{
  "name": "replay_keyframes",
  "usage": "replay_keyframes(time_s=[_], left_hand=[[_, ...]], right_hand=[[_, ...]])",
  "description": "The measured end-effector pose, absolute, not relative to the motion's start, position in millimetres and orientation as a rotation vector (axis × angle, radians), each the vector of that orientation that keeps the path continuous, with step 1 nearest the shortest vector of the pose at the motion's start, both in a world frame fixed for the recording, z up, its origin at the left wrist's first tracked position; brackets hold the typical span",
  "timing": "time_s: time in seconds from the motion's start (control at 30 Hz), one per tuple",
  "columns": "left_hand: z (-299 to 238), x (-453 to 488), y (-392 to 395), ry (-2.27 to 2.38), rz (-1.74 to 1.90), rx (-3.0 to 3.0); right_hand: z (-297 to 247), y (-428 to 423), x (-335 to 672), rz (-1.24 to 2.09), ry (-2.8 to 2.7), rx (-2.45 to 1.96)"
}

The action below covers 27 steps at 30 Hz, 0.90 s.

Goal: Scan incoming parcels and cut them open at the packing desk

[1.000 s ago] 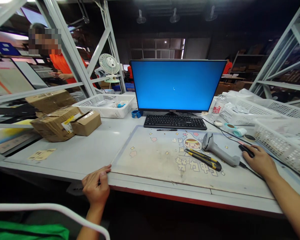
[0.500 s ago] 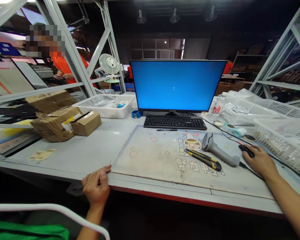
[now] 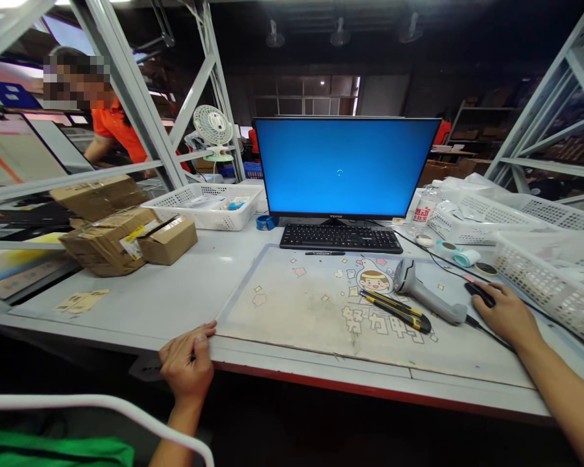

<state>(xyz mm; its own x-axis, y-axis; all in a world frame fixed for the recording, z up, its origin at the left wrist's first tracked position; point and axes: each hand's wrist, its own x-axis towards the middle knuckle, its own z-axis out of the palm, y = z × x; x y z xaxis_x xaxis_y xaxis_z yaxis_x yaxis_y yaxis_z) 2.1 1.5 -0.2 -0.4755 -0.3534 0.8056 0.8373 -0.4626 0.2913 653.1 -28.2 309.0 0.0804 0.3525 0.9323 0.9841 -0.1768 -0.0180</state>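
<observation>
My right hand (image 3: 503,312) lies curled over a black computer mouse (image 3: 477,292) on the right of the desk mat (image 3: 296,305), gripping it. My left hand (image 3: 187,363) clasps the front edge of the white table (image 3: 175,292), fingers closed on the rim beside the mat's corner. A grey barcode scanner (image 3: 425,292) and a yellow-and-black utility knife (image 3: 395,310) lie on the mat just left of my right hand. A monitor (image 3: 345,167) shows a plain blue screen, with a black keyboard (image 3: 340,237) below it.
Cardboard boxes (image 3: 121,233) stand at the left. White baskets sit behind them (image 3: 202,204) and along the right (image 3: 540,272). A small fan (image 3: 212,130), tape rolls (image 3: 460,254) and a bottle (image 3: 423,211) are about. Behind the grey racking (image 3: 126,84) stands a person in orange (image 3: 111,130).
My hands have not moved. The person in orange behind the racking has shifted and leaned to the left. The loading mark on the blue screen has turned.
</observation>
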Motion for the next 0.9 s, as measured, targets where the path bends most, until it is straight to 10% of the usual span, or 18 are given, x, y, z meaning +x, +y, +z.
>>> replay_keyframes(time_s=[0.9], left_hand=[[1, 2, 2, -0.893, -2.010, -0.877]], right_hand=[[310, -34, 647, -1.078, -1.359, -1.655]])
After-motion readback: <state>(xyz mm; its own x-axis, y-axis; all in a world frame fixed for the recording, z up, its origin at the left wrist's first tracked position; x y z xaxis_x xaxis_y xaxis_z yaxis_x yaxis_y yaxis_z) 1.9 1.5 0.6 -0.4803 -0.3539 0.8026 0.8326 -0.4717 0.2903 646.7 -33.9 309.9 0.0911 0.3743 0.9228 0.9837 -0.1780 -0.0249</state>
